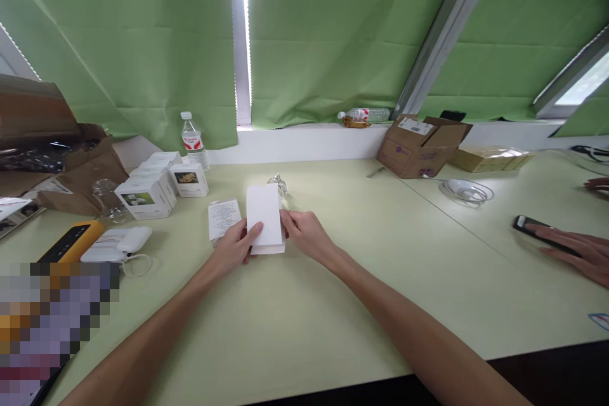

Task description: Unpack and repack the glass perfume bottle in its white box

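The left hand (233, 247) and right hand (307, 235) meet near the middle of a pale green surface (333, 311); between them is a white card stack (263, 216), lifted slightly or resting on the surface, I cannot tell which; the left thumb lies on its face with the other fingers (240, 254) curled beneath, closed on it; the right fingers (288, 222) pinch its right edge, also closed on it.

Just left of the stack lies a printed white leaflet (223, 221); behind it sits a small clear crumpled wrapper (278, 184); further left stand white product boxes (145, 195) with flower photos, a clear glass (105, 200) and an upright water bottle (191, 139); torn brown cardboard (80, 177) heaps at the far left edge; nearer are a yellow-and-black device (71, 242) and a white corded gadget (117, 244), with a pixelated blur covering the lower left corner.

To the right sit an open cardboard box (419, 149), a tan padded package (490, 160) and a coiled white cable (466, 191); a co-worker's hand (561, 250) rests on a black phone (535, 228) at the right edge; a plastic bottle (366, 115) lies on the white window ledge (304, 139); green blinds (342, 32) cover the slanted windows, with daylight showing through a narrow gap (243, 13).
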Demonstrator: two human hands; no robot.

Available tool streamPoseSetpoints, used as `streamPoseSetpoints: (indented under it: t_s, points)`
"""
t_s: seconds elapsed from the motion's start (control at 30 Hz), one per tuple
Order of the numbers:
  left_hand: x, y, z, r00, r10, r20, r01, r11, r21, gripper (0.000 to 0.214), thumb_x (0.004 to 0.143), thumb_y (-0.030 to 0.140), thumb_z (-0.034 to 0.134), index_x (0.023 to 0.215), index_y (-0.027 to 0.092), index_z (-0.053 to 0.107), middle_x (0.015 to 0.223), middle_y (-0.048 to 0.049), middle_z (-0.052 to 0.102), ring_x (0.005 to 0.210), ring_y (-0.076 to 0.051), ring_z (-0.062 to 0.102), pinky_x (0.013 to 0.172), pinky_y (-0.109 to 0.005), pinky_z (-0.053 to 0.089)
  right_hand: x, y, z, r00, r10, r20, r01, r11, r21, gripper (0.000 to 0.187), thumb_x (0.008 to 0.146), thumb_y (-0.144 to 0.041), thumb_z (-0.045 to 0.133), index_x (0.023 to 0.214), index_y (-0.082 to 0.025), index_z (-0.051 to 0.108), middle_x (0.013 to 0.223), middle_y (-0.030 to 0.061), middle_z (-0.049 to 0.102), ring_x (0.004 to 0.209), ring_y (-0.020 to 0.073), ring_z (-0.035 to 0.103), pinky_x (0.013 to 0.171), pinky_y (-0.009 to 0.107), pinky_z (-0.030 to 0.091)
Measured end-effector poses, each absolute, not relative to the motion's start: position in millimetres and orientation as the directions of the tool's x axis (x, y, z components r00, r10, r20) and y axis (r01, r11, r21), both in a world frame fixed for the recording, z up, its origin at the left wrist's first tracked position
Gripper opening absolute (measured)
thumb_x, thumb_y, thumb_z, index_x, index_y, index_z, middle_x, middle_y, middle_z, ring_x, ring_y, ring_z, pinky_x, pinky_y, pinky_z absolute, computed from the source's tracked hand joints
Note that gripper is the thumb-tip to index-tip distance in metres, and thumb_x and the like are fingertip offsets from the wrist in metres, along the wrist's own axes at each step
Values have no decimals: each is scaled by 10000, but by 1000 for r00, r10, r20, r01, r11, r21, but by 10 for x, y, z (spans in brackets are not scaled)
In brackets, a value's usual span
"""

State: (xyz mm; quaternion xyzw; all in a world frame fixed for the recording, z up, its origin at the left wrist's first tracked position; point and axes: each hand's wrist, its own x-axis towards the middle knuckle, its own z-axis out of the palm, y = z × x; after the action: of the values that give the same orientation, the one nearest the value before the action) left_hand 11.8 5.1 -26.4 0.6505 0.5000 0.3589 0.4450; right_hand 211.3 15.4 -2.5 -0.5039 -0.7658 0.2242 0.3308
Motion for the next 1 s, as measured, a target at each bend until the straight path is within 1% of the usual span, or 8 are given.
streamPoseSetpoints:
  t_s: [0.13, 0.3, 1.0]
  points:
    - [119, 48, -251, 246, 969, 15, 346, -102, 933, 440, 852, 614, 440, 840, 180, 515, 579, 26, 538, 445, -120, 517, 436, -232, 395, 2116, 162, -43, -299, 907, 295, 604, 420, -677, 473, 974, -431, 255, 617, -188, 451, 606, 8, 565, 549, 129, 486, 531, 242, 335]
    - [115, 51, -259, 238, 971, 20, 349, -105, 931, 439, 850, 615, 443, 831, 181, 511, 588, 27, 547, 443, -117, 518, 433, -231, 394, 2121, 170, -42, -305, 910, 280, 602, 413, -684, 452, 972, -408, 276, 625, -185, 460, 614, 7, 575, 549, 123, 493, 531, 235, 331]
    - [137, 33, -217, 244, 970, 3, 365, -94, 926, 433, 859, 613, 424, 821, 185, 484, 579, 28, 533, 445, -119, 514, 441, -232, 389, 2126, 192, -61, -302, 910, 285, 613, 414, -673, 455, 973, -418, 265, 625, -188, 447, 604, 3, 546, 533, 119, 445, 526, 240, 317]
